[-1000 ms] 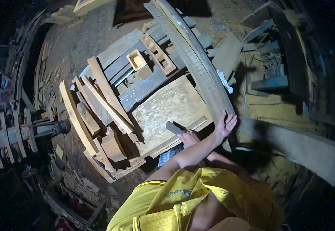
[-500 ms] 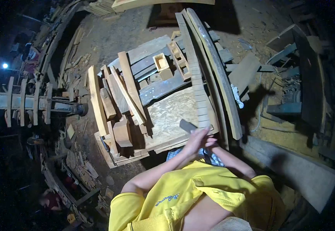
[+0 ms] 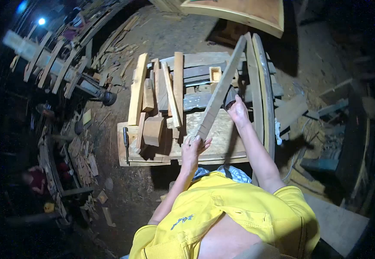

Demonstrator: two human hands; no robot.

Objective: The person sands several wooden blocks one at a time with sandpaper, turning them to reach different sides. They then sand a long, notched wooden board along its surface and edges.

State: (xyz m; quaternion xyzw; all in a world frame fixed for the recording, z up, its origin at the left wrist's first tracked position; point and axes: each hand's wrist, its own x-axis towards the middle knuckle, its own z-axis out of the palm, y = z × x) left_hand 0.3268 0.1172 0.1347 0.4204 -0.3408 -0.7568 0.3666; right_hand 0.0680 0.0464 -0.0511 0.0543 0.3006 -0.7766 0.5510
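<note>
My left hand [image 3: 191, 149] grips the near end of a long, narrow wooden board [image 3: 219, 93], whose lower part bears cross lines. The board slants up and to the right over the workbench [image 3: 153, 161]. Beside its right edge, my right hand [image 3: 238, 111] holds a dark, curved sheet that looks like sandpaper [image 3: 230, 96]. To the left on the bench lie several loose wood pieces, among them a chunky block [image 3: 153, 131] and a pale strip [image 3: 171, 95]. A small hollowed wooden box [image 3: 215, 74] sits farther back.
Two long boards [image 3: 263, 93] run along the bench's right side. A dark-handled tool [image 3: 126, 142] lies at the front left corner. Past the far end is a large wooden slab [image 3: 239, 12]. Offcuts [image 3: 81, 149] litter the floor, and a person [image 3: 36, 179] is at the left.
My hands have moved apart from close together. The long board has swung across the bench with its near end in my left hand; the dark sheet is now in my right hand, farther up.
</note>
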